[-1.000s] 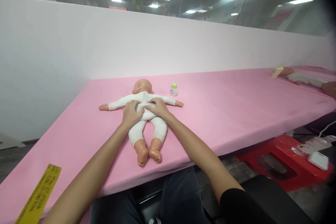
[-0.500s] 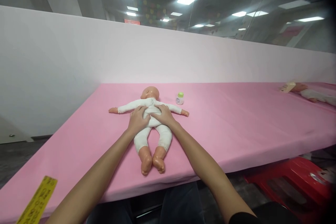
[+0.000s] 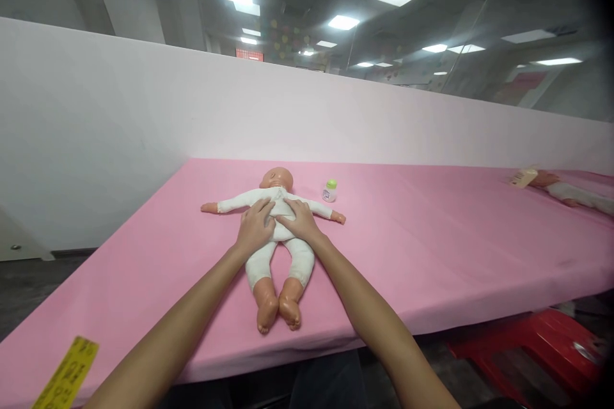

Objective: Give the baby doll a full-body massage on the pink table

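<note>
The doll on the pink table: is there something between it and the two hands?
Nothing visible. The left hand and the right hand lie flat, directly on the torso of the doll. The small bottle stands apart, beside the doll's arm.

Doll, frame centre: white suit, peach skin. Table: plain pink; wall behind: pale pink-white. Bottle: white, green cap; tag, lower left: yellow, dark print; stool, lower right: red.

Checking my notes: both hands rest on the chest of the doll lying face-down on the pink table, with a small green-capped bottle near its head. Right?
Not quite: the head view shows the doll lying face-up. The rest holds.
</note>
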Tool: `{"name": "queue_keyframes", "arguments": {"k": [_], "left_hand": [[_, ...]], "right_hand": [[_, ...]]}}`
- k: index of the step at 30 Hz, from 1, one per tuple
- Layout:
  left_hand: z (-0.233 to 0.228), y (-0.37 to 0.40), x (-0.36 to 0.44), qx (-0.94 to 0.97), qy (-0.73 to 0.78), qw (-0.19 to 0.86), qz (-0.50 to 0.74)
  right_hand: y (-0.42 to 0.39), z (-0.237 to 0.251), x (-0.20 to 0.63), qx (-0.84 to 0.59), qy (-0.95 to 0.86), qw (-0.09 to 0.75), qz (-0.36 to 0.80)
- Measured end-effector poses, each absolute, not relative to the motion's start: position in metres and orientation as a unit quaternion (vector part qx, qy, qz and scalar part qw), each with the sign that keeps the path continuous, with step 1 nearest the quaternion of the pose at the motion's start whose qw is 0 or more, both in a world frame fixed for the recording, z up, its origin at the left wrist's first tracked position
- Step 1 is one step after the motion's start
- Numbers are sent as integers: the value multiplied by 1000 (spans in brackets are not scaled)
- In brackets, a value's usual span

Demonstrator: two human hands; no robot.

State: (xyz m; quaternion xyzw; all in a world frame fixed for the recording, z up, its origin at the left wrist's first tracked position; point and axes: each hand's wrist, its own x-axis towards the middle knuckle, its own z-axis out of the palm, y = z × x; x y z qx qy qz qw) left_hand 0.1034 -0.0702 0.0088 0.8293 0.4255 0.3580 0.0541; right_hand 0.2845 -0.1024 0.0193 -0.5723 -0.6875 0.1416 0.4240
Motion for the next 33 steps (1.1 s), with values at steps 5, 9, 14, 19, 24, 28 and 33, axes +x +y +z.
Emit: {"name": "queue_keyframes", "arguments": {"k": [5,9,14,19,24,28,33], "left_hand": [[15,-72,102,823,434,66,360],[13,-72,101,825,421,57,373],[6,-70,100,832,395,39,388],[10,-72,99,828,408,70,378],[15,-72,99,813,436,66,381],[11,-72,99,804,419,61,417],[5,-71,99,804,418,73,417]], "right_hand": [[-102,19,284,-575,-686,423,144],[-103,17,280,-576,-678,437,134],[-105,17,280,-566,-683,443,129],[-102,15,283,-566,-687,435,136],[-99,11,283,-570,-681,442,127],[-98,9,280,-568,-675,458,113],[-99,9,279,-564,-679,452,127]]}}
